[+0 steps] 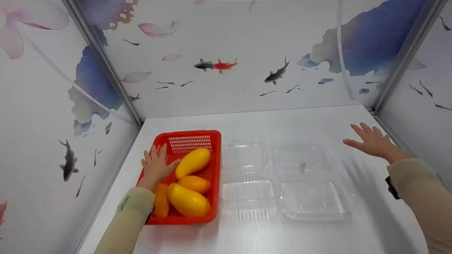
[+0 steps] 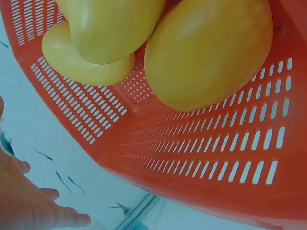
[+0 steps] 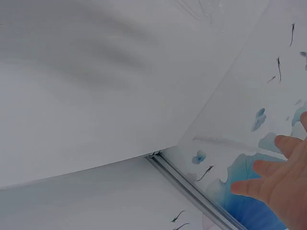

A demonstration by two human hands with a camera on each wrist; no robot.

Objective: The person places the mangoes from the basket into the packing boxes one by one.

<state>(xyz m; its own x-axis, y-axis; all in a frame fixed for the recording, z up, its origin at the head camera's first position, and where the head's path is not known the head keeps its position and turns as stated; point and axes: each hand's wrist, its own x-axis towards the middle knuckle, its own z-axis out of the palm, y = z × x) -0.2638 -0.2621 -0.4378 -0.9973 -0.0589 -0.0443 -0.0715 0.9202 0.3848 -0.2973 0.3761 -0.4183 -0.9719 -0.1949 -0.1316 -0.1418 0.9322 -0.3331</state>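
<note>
My left hand (image 1: 157, 167) is spread over the left side of a red plastic basket (image 1: 216, 169), its thumb beside a yellow mango (image 1: 193, 163). Several mangoes lie in the basket, among them a large one (image 1: 189, 200) at the front, a smaller orange-yellow one (image 1: 195, 184) behind it and one (image 1: 161, 201) partly behind the sleeve. In the left wrist view the fingers (image 2: 62, 216) are straight and hold nothing. My right hand (image 1: 370, 142) hovers with spread fingers over the table's right side, holding nothing; the right wrist view shows its fingers (image 3: 249, 187) extended.
Clear plastic boxes stand right of the basket: one at back left (image 1: 243, 156), one at back right (image 1: 300, 157), one at front left (image 1: 248, 192) and one at front right (image 1: 312, 198). Printed walls (image 1: 240, 95) enclose the white table (image 1: 254, 233) at the back and sides.
</note>
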